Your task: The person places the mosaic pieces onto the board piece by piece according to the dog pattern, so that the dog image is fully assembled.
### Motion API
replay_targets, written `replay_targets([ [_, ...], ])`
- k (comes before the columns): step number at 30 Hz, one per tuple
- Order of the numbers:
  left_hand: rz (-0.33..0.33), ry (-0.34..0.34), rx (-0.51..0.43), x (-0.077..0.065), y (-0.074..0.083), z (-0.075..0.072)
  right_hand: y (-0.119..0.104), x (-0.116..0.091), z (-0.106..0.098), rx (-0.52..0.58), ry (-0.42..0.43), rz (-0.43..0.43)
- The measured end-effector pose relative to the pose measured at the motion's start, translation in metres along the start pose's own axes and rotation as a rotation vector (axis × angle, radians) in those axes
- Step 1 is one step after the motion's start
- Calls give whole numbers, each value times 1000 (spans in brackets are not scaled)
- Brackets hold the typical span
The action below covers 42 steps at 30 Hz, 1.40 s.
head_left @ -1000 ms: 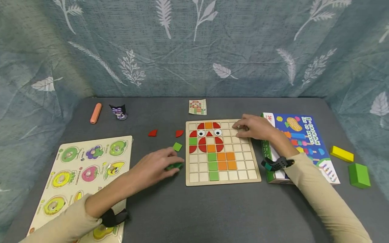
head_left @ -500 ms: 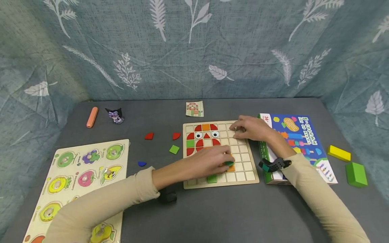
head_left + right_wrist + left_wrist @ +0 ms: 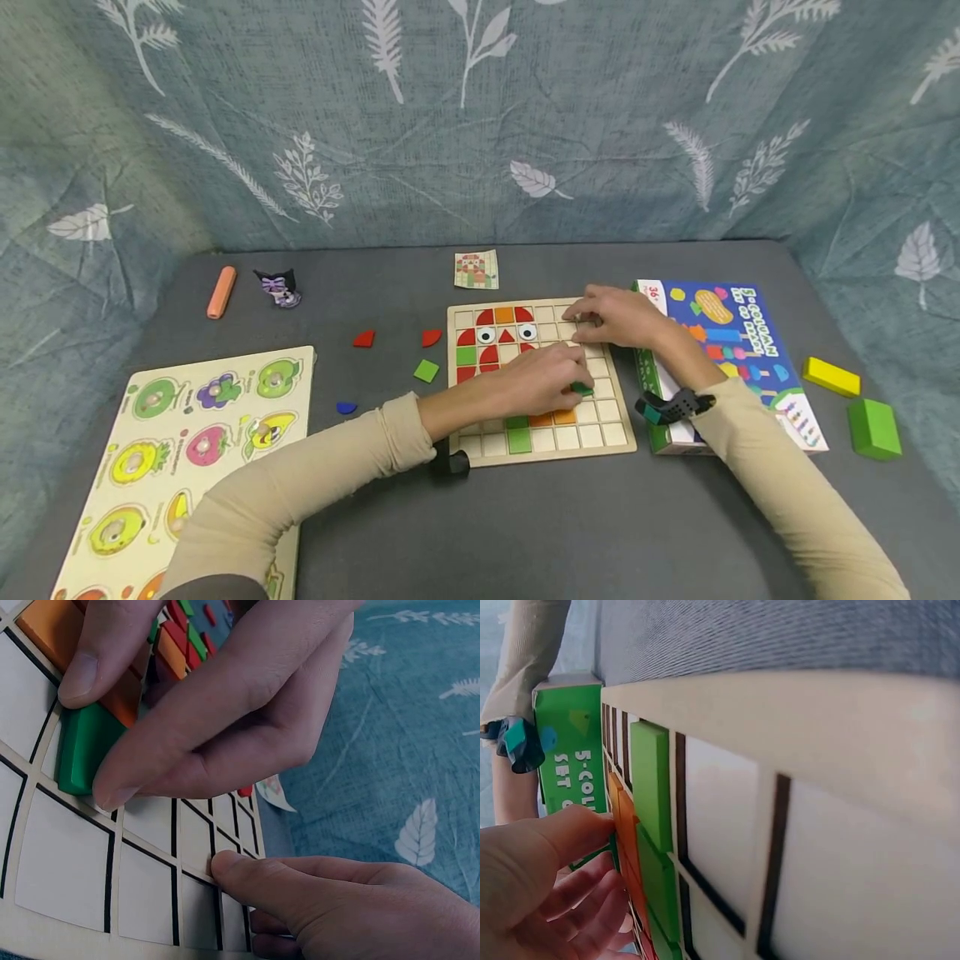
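My left hand reaches across the wooden grid board and pinches a dark green tile between thumb and finger. In the right wrist view the tile lies close over a cell, beside the orange tiles. At the board's far right corner my right hand rests with fingertips on the grid. Red, orange and light green tiles and two round eye pieces fill other cells. My left hand and forearm hide part of the pattern.
Left of the board lie two red quarter-round pieces, a light green square and a blue piece. A pattern card is behind the board, a fruit puzzle at left, and a box at right.
My left hand has moved right from beside the board to over it, carrying the dark green tile, and a blue piece has come into view. My right hand keeps its place.
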<state>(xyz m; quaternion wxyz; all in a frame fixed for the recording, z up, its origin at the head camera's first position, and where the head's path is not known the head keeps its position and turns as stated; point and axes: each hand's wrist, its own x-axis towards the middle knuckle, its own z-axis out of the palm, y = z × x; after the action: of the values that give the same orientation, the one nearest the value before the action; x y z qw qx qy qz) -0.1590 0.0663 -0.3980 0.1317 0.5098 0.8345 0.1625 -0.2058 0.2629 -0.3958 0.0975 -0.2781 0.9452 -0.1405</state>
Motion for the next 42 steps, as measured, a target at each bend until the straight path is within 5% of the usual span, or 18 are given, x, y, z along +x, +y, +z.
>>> replay_targets([
  [18,60,40,28,-8,4,7,-5,1,2,13,-15,-10],
  [22,34,50,9,-23,5,3,-6,4,3,14,-16,-24],
  [26,10,87,-16,-67,5,-4,-6,6,4,10,-24,-11],
  [31,-133,149,-94,-157,-6,-8,-6,5,2,12,-37,4],
  [37,-331,381,-135,-259,-26,-4,-2,2,-1,23,-40,8],
  [42,-471,521,-247,-312,-27,-2,-1,1,-1,29,-41,11],
])
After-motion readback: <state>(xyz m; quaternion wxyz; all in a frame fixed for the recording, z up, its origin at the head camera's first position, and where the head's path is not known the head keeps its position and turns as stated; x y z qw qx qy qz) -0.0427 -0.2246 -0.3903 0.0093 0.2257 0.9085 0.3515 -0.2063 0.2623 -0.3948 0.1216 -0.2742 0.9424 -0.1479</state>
